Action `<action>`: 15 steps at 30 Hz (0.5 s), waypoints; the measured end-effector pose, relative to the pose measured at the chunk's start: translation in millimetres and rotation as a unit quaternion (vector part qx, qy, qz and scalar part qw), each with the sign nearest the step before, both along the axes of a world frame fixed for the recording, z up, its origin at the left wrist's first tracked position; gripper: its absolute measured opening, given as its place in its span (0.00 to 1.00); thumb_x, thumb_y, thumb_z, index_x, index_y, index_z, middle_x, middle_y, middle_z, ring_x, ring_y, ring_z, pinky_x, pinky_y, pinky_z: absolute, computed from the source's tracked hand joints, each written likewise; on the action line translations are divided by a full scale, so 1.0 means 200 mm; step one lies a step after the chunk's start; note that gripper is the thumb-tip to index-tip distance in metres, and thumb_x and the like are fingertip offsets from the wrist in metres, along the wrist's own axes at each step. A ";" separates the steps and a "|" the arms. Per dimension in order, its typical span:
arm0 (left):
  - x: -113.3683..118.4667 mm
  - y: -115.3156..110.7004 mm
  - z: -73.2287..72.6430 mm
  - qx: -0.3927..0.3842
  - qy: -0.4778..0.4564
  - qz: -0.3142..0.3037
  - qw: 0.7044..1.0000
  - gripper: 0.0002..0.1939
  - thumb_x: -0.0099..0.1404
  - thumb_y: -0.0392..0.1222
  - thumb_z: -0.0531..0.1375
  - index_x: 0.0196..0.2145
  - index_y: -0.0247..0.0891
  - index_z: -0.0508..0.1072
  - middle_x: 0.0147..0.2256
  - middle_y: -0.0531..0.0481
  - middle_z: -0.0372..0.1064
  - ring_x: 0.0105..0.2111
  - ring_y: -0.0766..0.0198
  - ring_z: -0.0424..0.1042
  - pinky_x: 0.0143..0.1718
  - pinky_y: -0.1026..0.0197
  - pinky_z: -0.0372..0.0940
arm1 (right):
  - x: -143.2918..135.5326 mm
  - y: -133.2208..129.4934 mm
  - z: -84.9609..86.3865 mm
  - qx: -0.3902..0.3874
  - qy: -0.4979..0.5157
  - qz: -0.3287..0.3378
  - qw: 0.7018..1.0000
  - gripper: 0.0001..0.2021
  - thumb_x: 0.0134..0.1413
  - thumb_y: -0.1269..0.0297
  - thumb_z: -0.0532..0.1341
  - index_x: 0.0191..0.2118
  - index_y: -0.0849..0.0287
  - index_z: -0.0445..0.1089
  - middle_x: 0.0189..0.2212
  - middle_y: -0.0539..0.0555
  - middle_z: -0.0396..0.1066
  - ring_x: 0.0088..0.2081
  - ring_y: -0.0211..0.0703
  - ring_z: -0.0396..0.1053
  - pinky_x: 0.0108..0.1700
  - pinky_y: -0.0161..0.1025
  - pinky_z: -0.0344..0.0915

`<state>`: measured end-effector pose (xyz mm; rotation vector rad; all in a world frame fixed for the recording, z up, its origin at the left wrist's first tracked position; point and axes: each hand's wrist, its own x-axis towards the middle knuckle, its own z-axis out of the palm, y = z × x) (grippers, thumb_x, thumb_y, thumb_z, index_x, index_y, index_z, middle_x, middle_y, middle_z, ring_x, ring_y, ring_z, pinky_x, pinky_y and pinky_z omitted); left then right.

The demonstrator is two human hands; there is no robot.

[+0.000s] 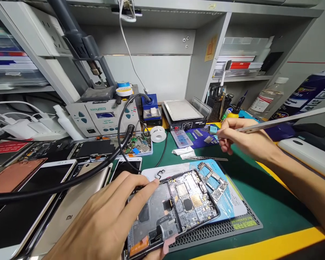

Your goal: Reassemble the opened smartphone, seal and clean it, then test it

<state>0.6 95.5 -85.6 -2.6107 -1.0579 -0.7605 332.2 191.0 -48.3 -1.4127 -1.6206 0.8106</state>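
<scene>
My left hand (pixel 111 216) grips an opened phone (pixel 186 198) by its left end, fingers along the top edge. The phone lies tilted, with its circuit board exposed and a ribbon cable and pink tab at the lower edge. My right hand (pixel 237 137) is raised to the right, closed on metal tweezers (pixel 273 124) whose tips point left near small metal pieces on a blue plate. A loose phone board (pixel 219 186) rests beside the phone on a white and blue card (pixel 234 206). Another pair of tweezers (pixel 211 159) lies behind it.
A hot air station (pixel 104 121) and its black hose (pixel 70 186) occupy the left side. Several phones, including a gold one (pixel 70 213), lie there too. A heating plate (pixel 182 110) and solder spool (pixel 158 134) stand behind. A clear bottle (pixel 268 97) stands right.
</scene>
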 end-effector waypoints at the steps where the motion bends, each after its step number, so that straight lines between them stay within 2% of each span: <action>1: 0.00 -0.01 0.00 -0.009 0.000 0.002 1.000 0.32 0.57 0.45 0.66 0.59 0.42 0.65 0.53 0.49 0.70 0.51 0.57 0.71 0.53 0.59 0.66 | -0.01 -0.01 0.01 -0.005 0.041 0.018 0.999 0.13 0.56 0.67 0.61 0.22 0.57 0.62 0.17 0.49 0.68 0.18 0.38 0.67 0.19 0.33 0.64; 4: -0.02 -0.03 -0.02 -0.044 0.000 0.030 0.999 0.34 0.58 0.49 0.66 0.61 0.46 0.64 0.56 0.49 0.69 0.54 0.54 0.72 0.52 0.57 0.70 | -0.05 -0.06 0.03 -0.032 0.181 0.071 0.980 0.07 0.48 0.70 0.64 0.24 0.56 0.66 0.14 0.49 0.68 0.15 0.40 0.65 0.14 0.33 0.61; 6: -0.03 -0.05 -0.03 -0.054 0.009 0.047 0.997 0.35 0.58 0.48 0.65 0.63 0.46 0.64 0.59 0.48 0.67 0.56 0.49 0.70 0.55 0.53 0.70 | -0.07 -0.09 0.05 -0.069 0.220 0.097 0.968 0.05 0.47 0.69 0.67 0.29 0.56 0.71 0.15 0.48 0.70 0.14 0.41 0.66 0.13 0.32 0.62; 8: -0.04 -0.05 -0.03 -0.064 0.008 0.050 0.997 0.36 0.58 0.47 0.65 0.64 0.46 0.63 0.60 0.47 0.66 0.56 0.47 0.71 0.54 0.52 0.72 | -0.08 -0.11 0.05 -0.122 0.222 0.127 0.959 0.06 0.50 0.64 0.71 0.31 0.56 0.74 0.17 0.50 0.73 0.14 0.40 0.68 0.13 0.31 0.64; 11: -0.04 -0.03 -0.02 -0.092 0.000 0.038 0.995 0.35 0.58 0.44 0.64 0.63 0.48 0.64 0.59 0.48 0.67 0.52 0.51 0.74 0.48 0.57 0.75 | -0.09 -0.14 0.05 -0.178 0.227 0.182 0.940 0.12 0.54 0.56 0.71 0.28 0.59 0.76 0.20 0.53 0.75 0.16 0.39 0.72 0.15 0.29 0.67; 15: -0.03 -0.02 0.00 -0.115 -0.006 0.019 0.993 0.32 0.57 0.39 0.60 0.61 0.49 0.65 0.57 0.48 0.69 0.48 0.55 0.76 0.44 0.60 0.75 | -0.11 -0.16 0.04 -0.220 0.223 0.212 0.926 0.09 0.48 0.62 0.75 0.36 0.56 0.79 0.25 0.54 0.78 0.22 0.44 0.77 0.19 0.32 0.73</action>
